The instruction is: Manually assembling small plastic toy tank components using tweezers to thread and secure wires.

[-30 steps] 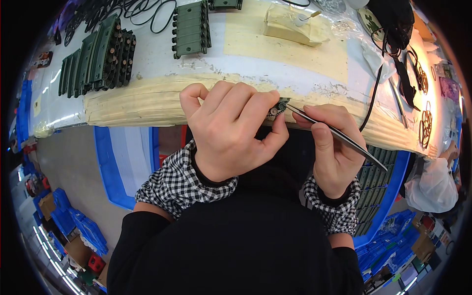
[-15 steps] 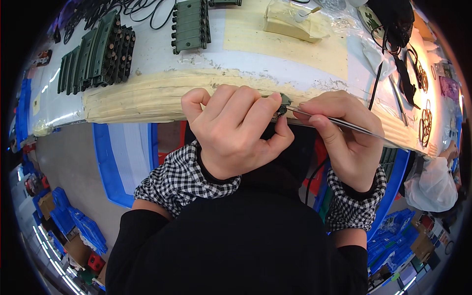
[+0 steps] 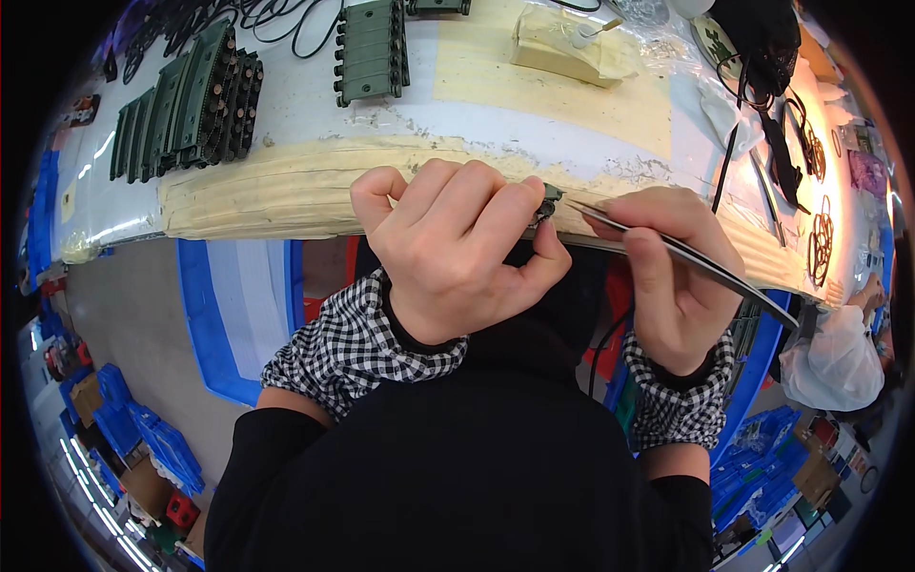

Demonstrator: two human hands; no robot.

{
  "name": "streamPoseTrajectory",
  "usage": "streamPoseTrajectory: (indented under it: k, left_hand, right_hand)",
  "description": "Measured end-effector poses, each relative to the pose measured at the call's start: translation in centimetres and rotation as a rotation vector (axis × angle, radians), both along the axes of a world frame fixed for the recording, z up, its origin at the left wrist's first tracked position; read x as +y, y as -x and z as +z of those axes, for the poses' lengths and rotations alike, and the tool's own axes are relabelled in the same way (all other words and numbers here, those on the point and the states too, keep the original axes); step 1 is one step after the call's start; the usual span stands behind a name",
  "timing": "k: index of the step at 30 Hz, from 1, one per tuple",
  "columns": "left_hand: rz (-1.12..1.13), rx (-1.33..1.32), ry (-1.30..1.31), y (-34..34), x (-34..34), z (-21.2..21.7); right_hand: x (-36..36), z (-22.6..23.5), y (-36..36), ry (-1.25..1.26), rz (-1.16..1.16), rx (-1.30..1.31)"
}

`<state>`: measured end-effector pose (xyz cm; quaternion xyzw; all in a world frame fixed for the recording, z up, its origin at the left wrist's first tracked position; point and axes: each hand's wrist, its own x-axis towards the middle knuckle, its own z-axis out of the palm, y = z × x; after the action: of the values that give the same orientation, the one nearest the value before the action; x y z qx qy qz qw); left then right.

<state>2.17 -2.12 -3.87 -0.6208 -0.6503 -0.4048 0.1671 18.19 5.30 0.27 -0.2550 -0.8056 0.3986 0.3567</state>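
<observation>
My left hand (image 3: 457,253) is closed at the front edge of the table, gripping a small dark green plastic model part (image 3: 549,200) between thumb and index finger. Most of that part is hidden behind the fingers; only its end with dark round pieces sticks out on the right. My right hand (image 3: 681,276) pinches a pair of metal tweezers (image 3: 748,286). Their tips point left, a short gap away from the green part, and nothing can be made out between them.
Green model hulls with wheels (image 3: 186,105) stand in a row at the left, and another hull (image 3: 370,52) lies farther back. A tape-covered block (image 3: 572,52) holds a small pot with a brush. Black cords (image 3: 820,238) lie at right. Blue bins (image 3: 214,324) sit below the table.
My right hand has drawn the tweezers slightly right, away from the green part, and their angle has steepened. My left hand has stayed in place with its grip unchanged.
</observation>
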Motion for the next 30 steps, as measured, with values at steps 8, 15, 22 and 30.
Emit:
streamPoseTrajectory:
  k: [8, 15, 22, 30]
  left_hand:
    - [-0.005, -0.009, -0.02, -0.2, 0.1, -0.1]
    - [0.007, -0.003, -0.009, -0.1, 0.1, 0.0]
    - [0.003, 0.031, 0.036, -0.1, -0.4, 0.0]
    - [-0.005, 0.024, 0.015, 0.1, -0.1, 0.0]
  right_hand:
    - [-2.7, -2.9, 0.4, 0.093, -0.168, 0.179]
    - [-2.4, -3.1, 0.7, -0.003, -0.132, 0.153]
    - [-1.2, -1.4, 0.8, -0.399, 0.011, -0.018]
    - [-2.1, -2.9, 0.2, -0.16, -0.1, 0.111]
